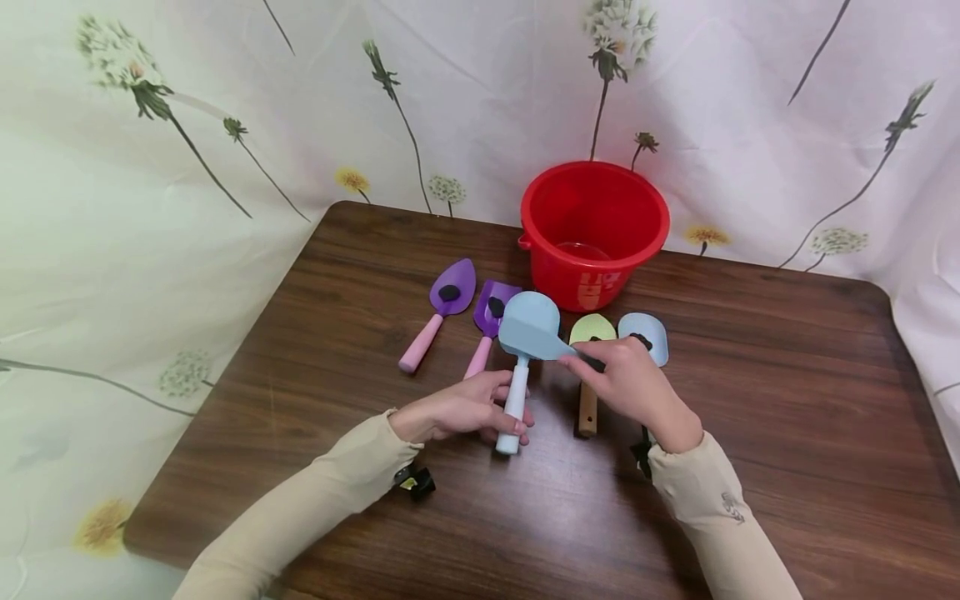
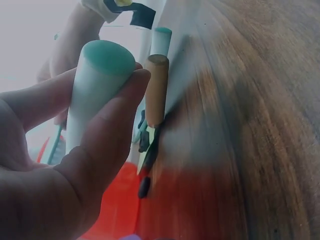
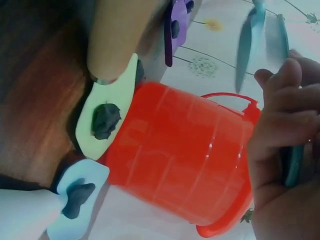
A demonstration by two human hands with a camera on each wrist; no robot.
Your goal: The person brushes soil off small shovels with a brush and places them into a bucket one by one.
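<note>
My left hand [image 1: 457, 408] grips the white handle of a light-blue toy shovel [image 1: 531, 307], its blade raised toward the bucket side. In the left wrist view, thumb and fingers wrap that handle [image 2: 95, 90] near its green-tinted end. My right hand [image 1: 637, 383] pinches a flat blue scraper [image 1: 551, 344], which lies across the shovel's blade in the head view. The scraper's dark end [image 3: 292, 167] shows within the right palm. Below and near the right hand are a green trowel [image 1: 592, 327] with a wooden handle and a second light-blue shovel [image 1: 651, 332].
A red bucket [image 1: 592, 279] stands at the table's back. Left of the held shovel lie a pointed purple trowel [image 1: 459, 279] and a square purple shovel [image 1: 483, 307], both with pink handles. Dark lumps [image 3: 106, 121] sit on the lying blades. A flowered cloth [image 1: 465, 100] hangs behind the brown table [image 1: 787, 400].
</note>
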